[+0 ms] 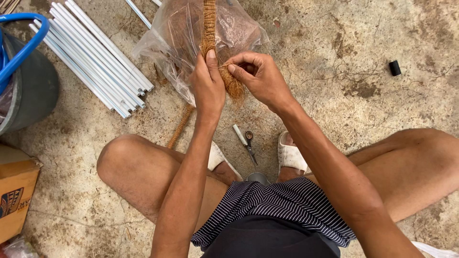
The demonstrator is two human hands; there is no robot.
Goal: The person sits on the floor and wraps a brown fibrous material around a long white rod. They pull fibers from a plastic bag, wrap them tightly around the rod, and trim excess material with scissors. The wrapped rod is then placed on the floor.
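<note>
My left hand grips a pole wrapped in brown coir fibre, held upright in front of me. A loose tuft of the fibre hangs at the wrapped end, just right of that hand. My right hand pinches thin strands of fibre between thumb and forefinger beside the tuft. Behind both hands lies a clear plastic bag of coir fibre. Small scissors and a short white tube piece lie on the concrete floor between my feet.
A bundle of white pipes lies at upper left. A grey bucket with a blue handle stands at the left edge, a cardboard box below it. A wrapped stick lies by my left knee. A small black cap sits at right.
</note>
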